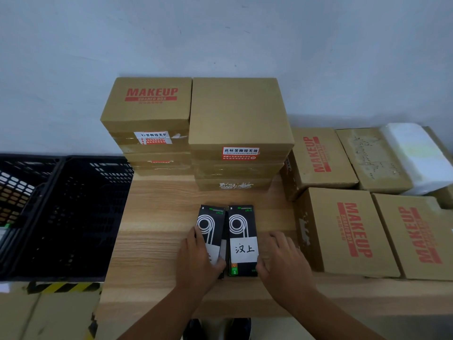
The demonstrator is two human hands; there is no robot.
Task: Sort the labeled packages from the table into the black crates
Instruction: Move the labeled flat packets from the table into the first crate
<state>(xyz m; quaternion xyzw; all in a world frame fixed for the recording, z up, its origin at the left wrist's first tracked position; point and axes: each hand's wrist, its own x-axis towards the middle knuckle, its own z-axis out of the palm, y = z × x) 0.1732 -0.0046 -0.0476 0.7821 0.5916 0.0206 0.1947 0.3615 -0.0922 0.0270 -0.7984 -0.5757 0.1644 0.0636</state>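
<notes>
By the table's front edge, the left hand gripped the left pack, nearest the crates. The right hand lay loose against the right pack.

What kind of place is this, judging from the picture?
Probably a packing or sorting room: stacked cardboard boxes printed MAKEUP, black plastic crates beside the wooden table, and labeled black packages on it.

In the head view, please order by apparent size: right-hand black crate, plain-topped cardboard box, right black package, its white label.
1. right-hand black crate
2. plain-topped cardboard box
3. right black package
4. white label
</notes>
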